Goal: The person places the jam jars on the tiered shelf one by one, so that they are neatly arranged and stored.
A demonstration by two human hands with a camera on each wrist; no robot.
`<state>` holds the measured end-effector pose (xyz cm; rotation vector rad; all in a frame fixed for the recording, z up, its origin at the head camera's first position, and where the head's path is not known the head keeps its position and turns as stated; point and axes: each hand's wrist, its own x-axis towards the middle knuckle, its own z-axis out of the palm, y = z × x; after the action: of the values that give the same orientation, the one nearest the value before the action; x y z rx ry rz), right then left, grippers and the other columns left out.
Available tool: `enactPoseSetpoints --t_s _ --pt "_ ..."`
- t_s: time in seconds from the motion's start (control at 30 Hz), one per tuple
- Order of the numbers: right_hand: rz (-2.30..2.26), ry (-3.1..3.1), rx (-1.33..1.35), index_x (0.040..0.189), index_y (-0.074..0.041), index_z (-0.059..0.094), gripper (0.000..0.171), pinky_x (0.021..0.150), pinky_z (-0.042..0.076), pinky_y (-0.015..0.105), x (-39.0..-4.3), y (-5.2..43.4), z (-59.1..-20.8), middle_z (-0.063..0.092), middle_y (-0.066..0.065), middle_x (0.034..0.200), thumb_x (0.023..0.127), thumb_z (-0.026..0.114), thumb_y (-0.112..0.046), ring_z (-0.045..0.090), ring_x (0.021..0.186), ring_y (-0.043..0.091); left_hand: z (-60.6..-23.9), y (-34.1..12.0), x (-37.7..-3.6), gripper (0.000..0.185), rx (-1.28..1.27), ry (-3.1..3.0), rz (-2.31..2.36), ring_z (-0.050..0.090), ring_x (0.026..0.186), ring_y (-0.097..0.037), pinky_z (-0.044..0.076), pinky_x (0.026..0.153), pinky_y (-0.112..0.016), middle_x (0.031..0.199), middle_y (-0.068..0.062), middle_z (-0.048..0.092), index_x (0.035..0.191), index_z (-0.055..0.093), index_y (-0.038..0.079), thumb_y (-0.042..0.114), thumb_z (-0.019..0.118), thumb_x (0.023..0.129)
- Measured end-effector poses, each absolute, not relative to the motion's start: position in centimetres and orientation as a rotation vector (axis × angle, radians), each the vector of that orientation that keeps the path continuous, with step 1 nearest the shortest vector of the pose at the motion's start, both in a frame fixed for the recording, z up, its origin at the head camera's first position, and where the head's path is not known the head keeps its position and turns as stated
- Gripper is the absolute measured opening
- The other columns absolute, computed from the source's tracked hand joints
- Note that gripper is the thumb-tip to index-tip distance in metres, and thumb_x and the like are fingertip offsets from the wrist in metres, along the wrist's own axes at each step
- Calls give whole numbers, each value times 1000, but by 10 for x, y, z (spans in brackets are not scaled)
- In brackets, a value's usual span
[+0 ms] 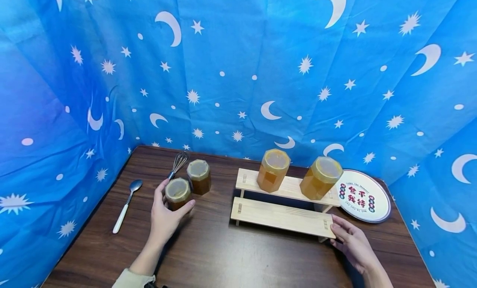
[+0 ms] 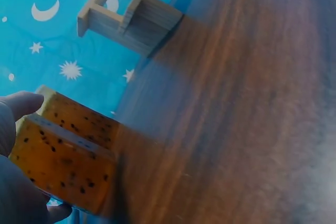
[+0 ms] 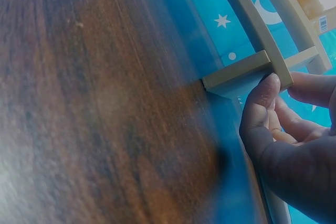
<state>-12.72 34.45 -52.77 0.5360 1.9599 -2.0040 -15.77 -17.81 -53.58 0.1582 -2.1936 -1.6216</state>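
Leftward on the desk [image 1: 242,261], front jar [image 1: 178,193] ringed by the left hand's [image 1: 165,217] curved fingers, second jar [image 1: 200,178] and whisk [image 1: 179,163] close behind, spoon [image 1: 127,207] aside, right hand [image 1: 352,243] pinching the rack's [image 1: 279,217] corner, plate [image 1: 381,203] beyond, dark specks [image 2: 81,188] visible only from the left wrist.

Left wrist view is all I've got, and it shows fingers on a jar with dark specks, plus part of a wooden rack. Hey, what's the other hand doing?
Observer: The right hand grips the right end of the lower shelf.
Operator: I only catch one jar up on that rack. How many are there?
Observer: Two: a left amber jar and a right amber jar, both on the upper shelf.
Operator: And what's to the left of the left hand?
Observer: A spoon with a white handle lies there on the table.
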Motion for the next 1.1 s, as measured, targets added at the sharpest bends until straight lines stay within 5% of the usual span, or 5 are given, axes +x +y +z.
enactPoseSetpoints --t_s 0.6,1.1 --pt "-2013 1948 540 162 5 17 67 82 57 31 -127 344 -526 61 -4 114 109 53 -14 63 96 7 -560 -179 -162 88 331 -2151 -1715 50 131 -34 42 108 -52 140 -20 54 143 42 1 10 95 74" --pt "-2014 1957 524 161 6 17 67 82 57 31 -127 344 -528 59 -2 117 109 54 -15 63 97 8 -561 -173 -161 81 336 -2080 -1680 55 123 -32 42 94 -18 134 -21 58 137 42 -2 4 94 74"
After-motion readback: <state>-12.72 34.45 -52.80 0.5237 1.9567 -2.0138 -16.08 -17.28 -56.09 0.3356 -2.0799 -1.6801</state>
